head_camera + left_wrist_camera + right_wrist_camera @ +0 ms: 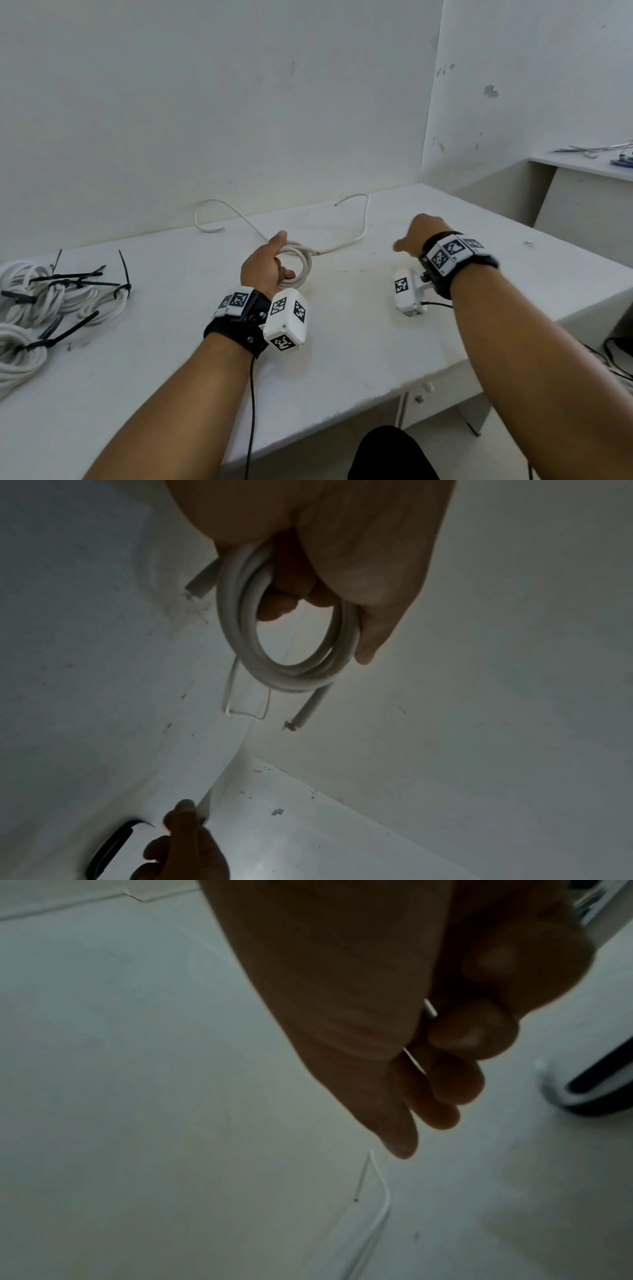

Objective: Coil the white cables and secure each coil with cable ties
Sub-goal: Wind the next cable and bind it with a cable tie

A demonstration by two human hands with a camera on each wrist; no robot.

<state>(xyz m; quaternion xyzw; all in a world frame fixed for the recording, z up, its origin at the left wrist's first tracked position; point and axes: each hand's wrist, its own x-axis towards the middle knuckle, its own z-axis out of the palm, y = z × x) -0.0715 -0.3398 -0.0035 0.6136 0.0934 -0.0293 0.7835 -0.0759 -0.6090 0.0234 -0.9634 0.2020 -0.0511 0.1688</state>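
Observation:
My left hand (270,263) grips a small coil of white cable (303,270) just above the white table (342,359). In the left wrist view the fingers curl through the coil (291,653), and both cut ends stick out free. Behind it on the table by the wall lies a long loose white cable (356,236), uncoiled. My right hand (416,236) hovers over the table to the right of the coil. Its fingers (476,1034) are loosely curled and the thumb sticks out. It holds nothing that I can make out.
At the table's left end sits a pile of coiled white cables (20,353) bound with black cable ties (78,274). A white wall runs along the back edge. A second desk (582,164) with small items stands at the far right.

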